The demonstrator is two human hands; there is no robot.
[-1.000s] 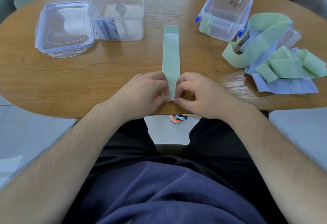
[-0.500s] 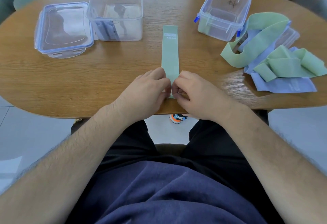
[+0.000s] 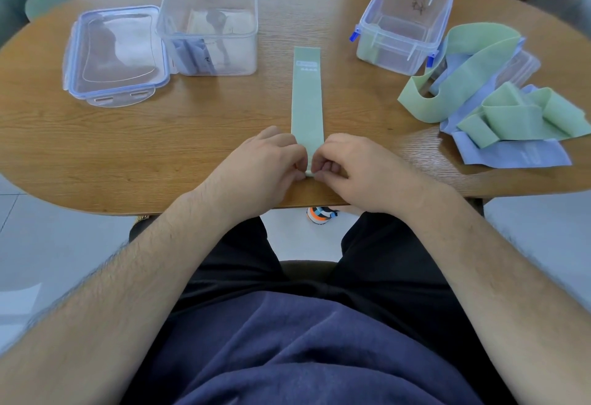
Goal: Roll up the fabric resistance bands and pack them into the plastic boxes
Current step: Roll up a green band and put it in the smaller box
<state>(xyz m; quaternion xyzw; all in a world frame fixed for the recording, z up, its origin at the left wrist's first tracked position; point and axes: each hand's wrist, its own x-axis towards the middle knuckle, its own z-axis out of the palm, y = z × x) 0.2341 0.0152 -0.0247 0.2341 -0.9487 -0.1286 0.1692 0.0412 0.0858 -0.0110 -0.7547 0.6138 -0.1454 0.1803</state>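
A pale green fabric band (image 3: 306, 97) lies flat and straight on the wooden table (image 3: 96, 155), running away from me. My left hand (image 3: 259, 164) and my right hand (image 3: 355, 169) pinch its near end from either side with curled fingers, where a small roll begins. A tall clear plastic box (image 3: 209, 17) stands at the back left with something blue inside. A smaller clear box with blue clips (image 3: 404, 22) stands at the back right.
A clear lid with a blue rim (image 3: 115, 56) lies left of the tall box. A loose heap of green and lilac bands (image 3: 499, 104) covers the right side, partly over another lid (image 3: 519, 67). The table's near edge runs just below my hands.
Both hands have crept a little further up the band, turning its near end over into a tighter roll. The band's visible length is slightly shorter.
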